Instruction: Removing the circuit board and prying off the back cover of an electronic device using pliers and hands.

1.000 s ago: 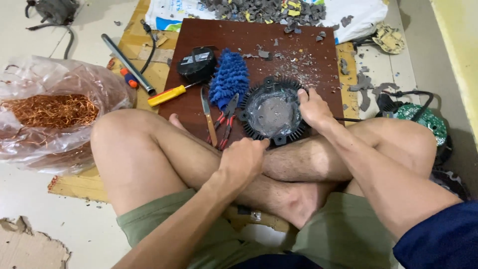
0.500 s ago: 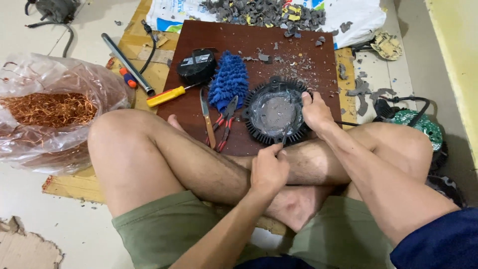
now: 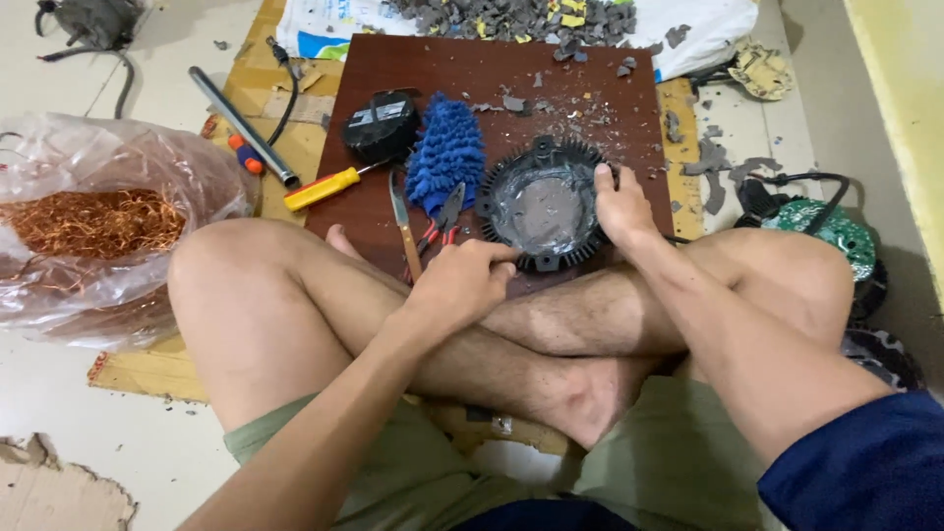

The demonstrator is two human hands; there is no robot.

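I sit cross-legged on the floor. A round black finned housing [image 3: 543, 205] lies on a dark brown board [image 3: 590, 88] just beyond my shins. My right hand [image 3: 622, 205] grips its right rim. My left hand [image 3: 460, 283] rests on my leg with its fingertips at the housing's near left edge. Red-handled pliers [image 3: 444, 218] and a thin blade tool [image 3: 403, 224] lie just left of the housing, next to a blue fluffy mitt [image 3: 444, 162].
A yellow-handled screwdriver [image 3: 324, 187], a black box [image 3: 380, 125] and a grey metal rod [image 3: 243, 126] lie to the left. A plastic bag of copper wire [image 3: 93, 221] sits far left. Grey broken pieces [image 3: 531, 18] pile at the back. A green circuit board [image 3: 824, 228] lies right.
My left hand has moved from my lower leg up and forward to the near left edge of the housing. My right hand has stayed on the right rim.
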